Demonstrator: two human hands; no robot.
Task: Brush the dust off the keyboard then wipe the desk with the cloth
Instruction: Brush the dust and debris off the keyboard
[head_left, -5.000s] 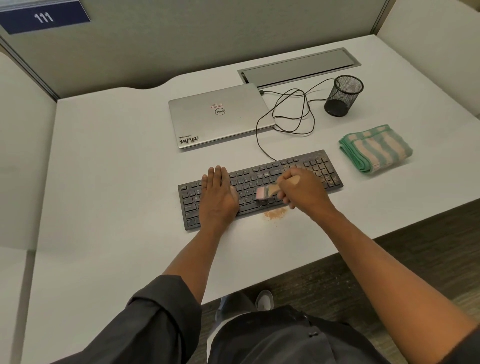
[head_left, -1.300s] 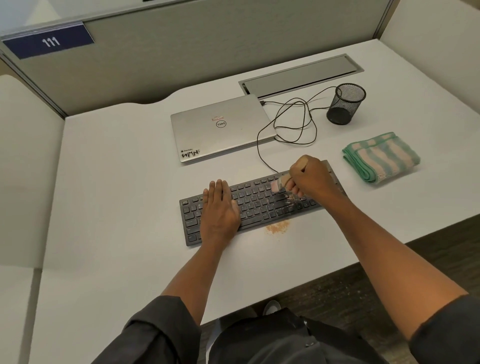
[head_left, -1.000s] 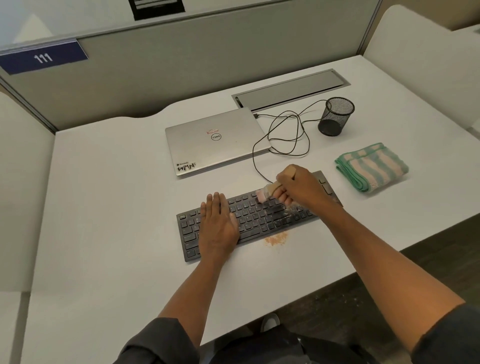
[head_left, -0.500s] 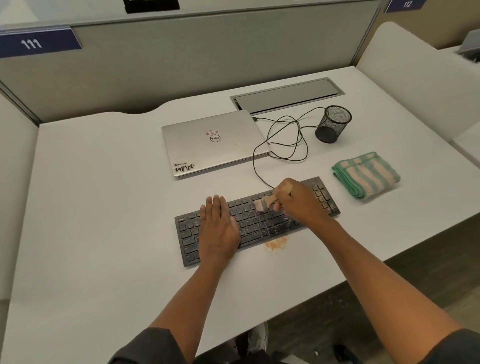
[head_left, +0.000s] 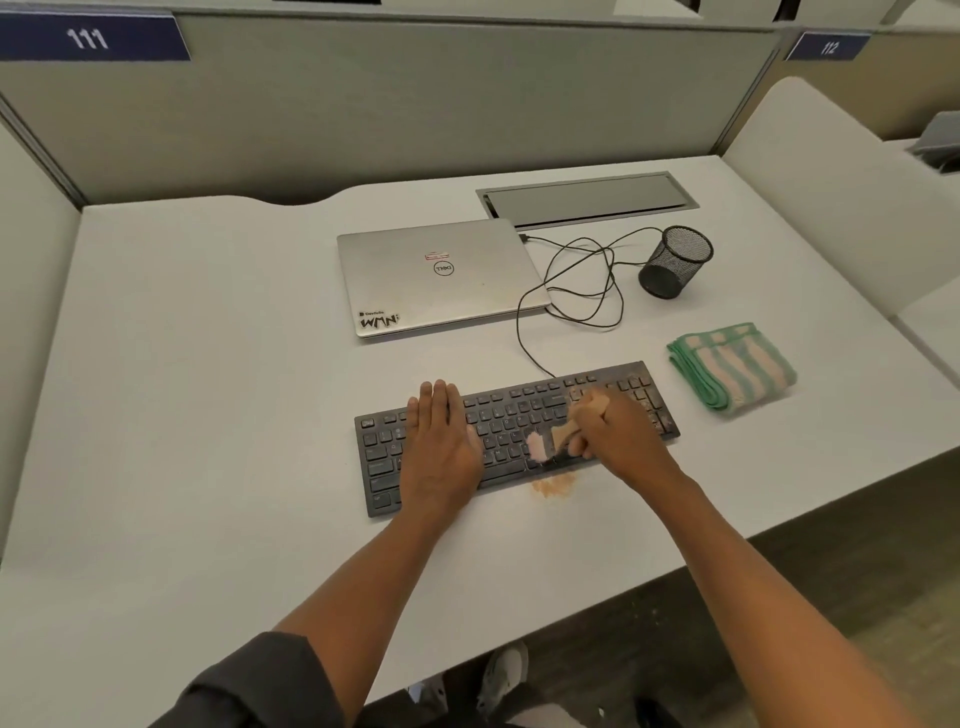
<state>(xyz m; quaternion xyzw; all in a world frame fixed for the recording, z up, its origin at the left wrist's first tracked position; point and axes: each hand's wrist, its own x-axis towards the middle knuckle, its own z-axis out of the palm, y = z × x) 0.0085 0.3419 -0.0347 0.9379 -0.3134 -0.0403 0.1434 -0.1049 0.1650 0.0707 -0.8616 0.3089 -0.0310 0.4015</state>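
The left hand (head_left: 441, 447) lies flat on the left half of the keyboard (head_left: 514, 436), fingers straight and together, gripping nothing; by my reading it pins the board so the strokes cannot shove it across the desk (head_left: 208, 415). The right hand (head_left: 618, 441) has its fingers curled tight round the wooden handle of a small brush (head_left: 550, 439), whose pale pink bristles point lower left and touch the keys near the board's front edge, just right of centre frame. The tilt looks meant to drag grit toward the person, and a tan dust pile (head_left: 553, 486) sits on the desk just below that edge, touching it or nearly so. Specks still show on the right-hand keys, so brushing seems unfinished.

The striped green cloth (head_left: 732, 366) lies folded at centre right, just beside the keyboard's right end and untouched, ready for the wiping step. Above are a closed laptop (head_left: 436, 275), a looped cable (head_left: 582, 280) and a mesh cup (head_left: 675, 260).

Against half a second ago, the brush has swept from the upper key rows down to the front rows, and the right hand has drawn nearer the person with it. The left hand has kept its place and the cloth has not moved. The camera has tipped up, so a second partition label now shows at upper right
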